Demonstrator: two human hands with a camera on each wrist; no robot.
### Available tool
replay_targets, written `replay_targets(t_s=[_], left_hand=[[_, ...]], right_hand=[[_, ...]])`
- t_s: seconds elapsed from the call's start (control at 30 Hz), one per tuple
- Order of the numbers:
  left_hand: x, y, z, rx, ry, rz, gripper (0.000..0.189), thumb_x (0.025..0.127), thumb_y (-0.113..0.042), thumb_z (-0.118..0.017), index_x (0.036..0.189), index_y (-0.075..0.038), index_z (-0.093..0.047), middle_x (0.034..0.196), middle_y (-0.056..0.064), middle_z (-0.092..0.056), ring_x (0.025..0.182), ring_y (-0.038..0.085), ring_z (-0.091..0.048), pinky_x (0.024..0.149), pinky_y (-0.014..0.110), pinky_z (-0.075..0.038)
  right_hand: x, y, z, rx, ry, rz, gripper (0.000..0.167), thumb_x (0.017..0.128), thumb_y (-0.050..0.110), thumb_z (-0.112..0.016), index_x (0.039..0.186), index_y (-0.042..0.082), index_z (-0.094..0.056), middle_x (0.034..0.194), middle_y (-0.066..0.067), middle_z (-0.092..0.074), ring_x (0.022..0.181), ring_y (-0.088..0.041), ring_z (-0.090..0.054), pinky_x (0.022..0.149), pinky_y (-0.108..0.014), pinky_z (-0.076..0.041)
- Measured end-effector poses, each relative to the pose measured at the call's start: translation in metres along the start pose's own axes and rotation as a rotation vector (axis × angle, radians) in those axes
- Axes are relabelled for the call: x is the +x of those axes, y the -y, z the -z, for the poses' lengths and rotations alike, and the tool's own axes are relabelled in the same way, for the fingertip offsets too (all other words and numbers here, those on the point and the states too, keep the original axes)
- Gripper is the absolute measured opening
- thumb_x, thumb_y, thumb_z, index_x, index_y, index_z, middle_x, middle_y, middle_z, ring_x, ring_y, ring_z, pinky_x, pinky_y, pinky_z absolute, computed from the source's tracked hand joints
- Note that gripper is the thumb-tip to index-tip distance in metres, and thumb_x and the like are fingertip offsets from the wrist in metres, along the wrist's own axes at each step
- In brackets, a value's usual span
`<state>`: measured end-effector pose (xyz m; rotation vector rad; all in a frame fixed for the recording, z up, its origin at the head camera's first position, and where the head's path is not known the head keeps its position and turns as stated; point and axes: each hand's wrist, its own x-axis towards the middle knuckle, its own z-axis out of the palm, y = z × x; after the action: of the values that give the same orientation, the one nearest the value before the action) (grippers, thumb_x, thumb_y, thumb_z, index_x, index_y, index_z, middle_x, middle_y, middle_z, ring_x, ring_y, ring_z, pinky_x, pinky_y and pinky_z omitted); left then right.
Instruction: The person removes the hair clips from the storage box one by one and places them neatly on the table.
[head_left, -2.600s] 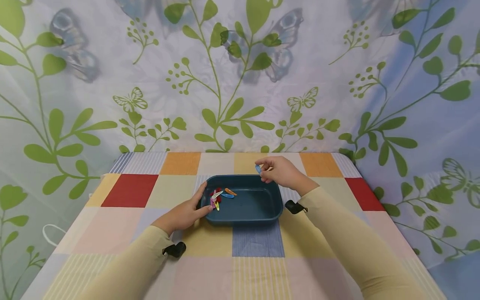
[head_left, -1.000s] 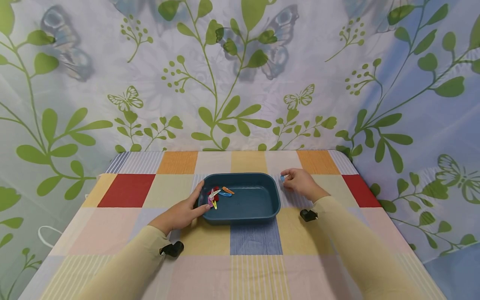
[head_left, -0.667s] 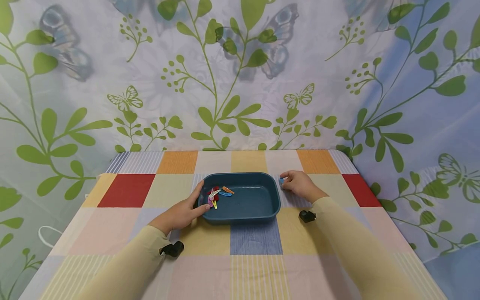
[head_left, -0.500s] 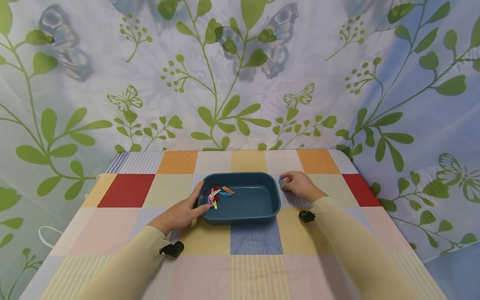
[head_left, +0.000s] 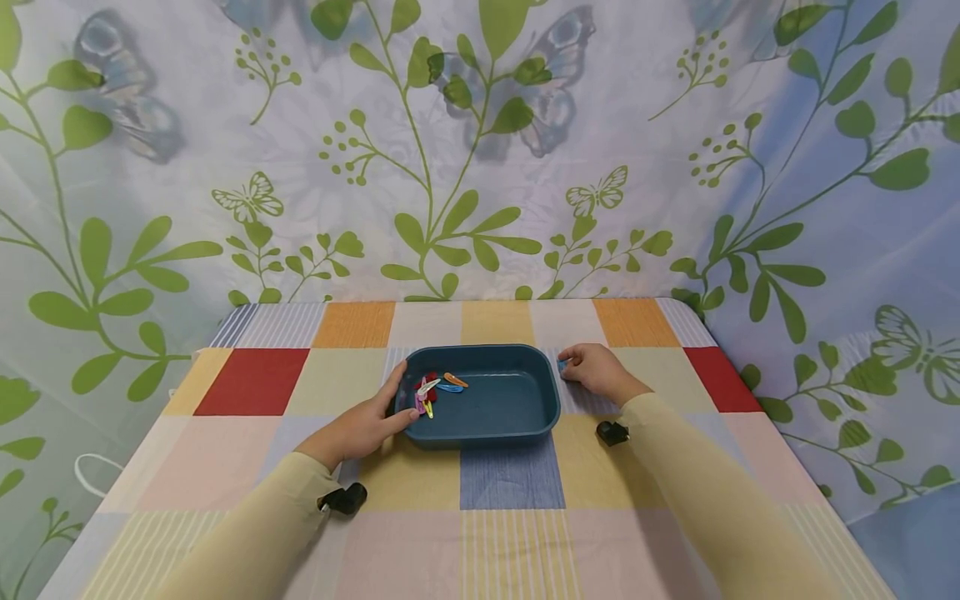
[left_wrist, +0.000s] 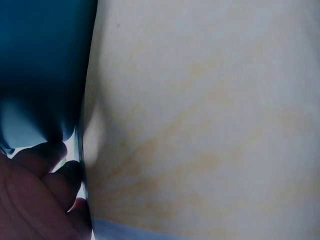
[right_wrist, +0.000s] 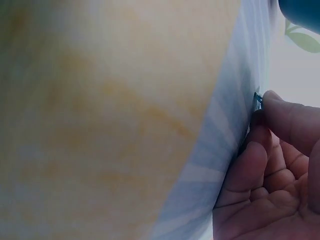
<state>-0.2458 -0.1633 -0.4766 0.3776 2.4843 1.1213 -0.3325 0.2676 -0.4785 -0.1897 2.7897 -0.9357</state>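
Observation:
A dark teal plastic tray (head_left: 502, 408) stands on the tablecloth. My left hand (head_left: 366, 425) grips its left end, thumb over the near rim and fingers along the outer side; the left wrist view shows fingertips against the tray's wall. To the right of the tray, my right hand (head_left: 598, 371) pinches a blue snap hair clip (head_left: 562, 365) between thumb and fingers, low at the cloth. Most of that clip is hidden by the fingers. Inside the tray's left part lie several hair clips, among them an orange clip (head_left: 456, 380), a white clip (head_left: 427, 387) and a yellow clip (head_left: 429, 409).
The table wears a patchwork-patterned cloth (head_left: 517, 542). Behind it hangs a curtain (head_left: 300, 125) with green leaves and butterflies. A black wrist camera (head_left: 345, 499) sits at the left cuff, another black camera (head_left: 612, 432) at the right. A white cable (head_left: 86, 471) loops at the left edge.
My right hand has carried the blue hair clip from above the tray's far right rim rightward and down to the cloth beside the tray. The left hand keeps its place on the tray.

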Motion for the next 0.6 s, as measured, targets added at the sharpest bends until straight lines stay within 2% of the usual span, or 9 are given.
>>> replay_targets(t_s=[0.37, 0.6], left_hand=[[-0.0013, -0.0025, 0.0016, -0.006, 0.004, 0.008, 0.091, 0.106, -0.052, -0.057, 0.169, -0.041, 0.007, 0.177, 0.013, -0.015, 0.16, 0.044, -0.025, 0.125, 0.068, -0.024], [-0.0019, -0.0033, 0.0025, -0.009, 0.005, 0.004, 0.091, 0.106, -0.051, -0.058, 0.169, -0.04, 0.007, 0.177, 0.013, -0.015, 0.16, 0.044, -0.025, 0.125, 0.068, -0.024]], right_hand=[[-0.0009, 0.0001, 0.0021, -0.052, 0.014, 0.004, 0.031, 0.1, 0.013, -0.069, 0.128, 0.0, -0.072, 0.108, -0.014, -0.073, 0.099, -0.026, -0.065, 0.094, -0.047, -0.054], [0.0005, -0.0047, 0.0038, -0.049, 0.031, 0.023, 0.034, 0.097, 0.013, -0.072, 0.127, 0.0, -0.072, 0.094, -0.005, -0.07, 0.088, -0.019, -0.06, 0.086, -0.037, -0.05]])
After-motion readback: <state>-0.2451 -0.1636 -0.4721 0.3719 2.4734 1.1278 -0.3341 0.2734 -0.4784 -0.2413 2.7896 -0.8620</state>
